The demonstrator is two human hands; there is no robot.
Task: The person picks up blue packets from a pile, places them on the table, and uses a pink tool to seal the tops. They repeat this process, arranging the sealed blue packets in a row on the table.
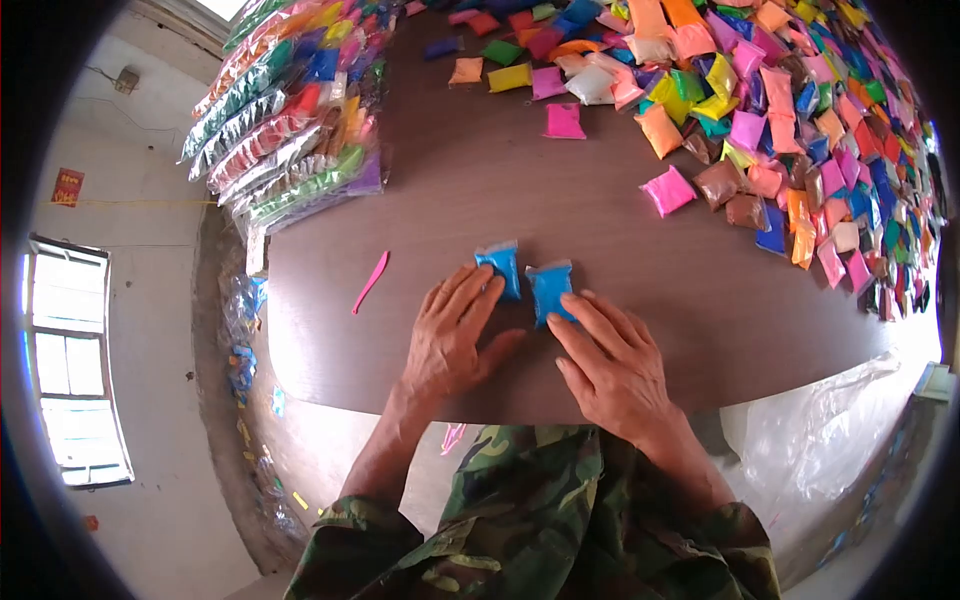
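Observation:
Two small blue packets lie side by side on the brown table near its front edge. On the left blue packet (506,274) rest the fingertips of my left hand (450,335), its fingers stretched out and its thumb apart. My right hand (615,365) is likewise open, with the fingertips touching the lower right part of the other blue packet (550,288). Neither hand is wrapped round anything. A thin pink plastic tool (371,283) lies to the left of my left hand.
A large heap of small coloured packets (750,130) spreads over the back and right of the table (450,190). Stacked clear bags of coloured packets (300,150) stand at the back left. Clear plastic sheeting (815,430) hangs at the front right.

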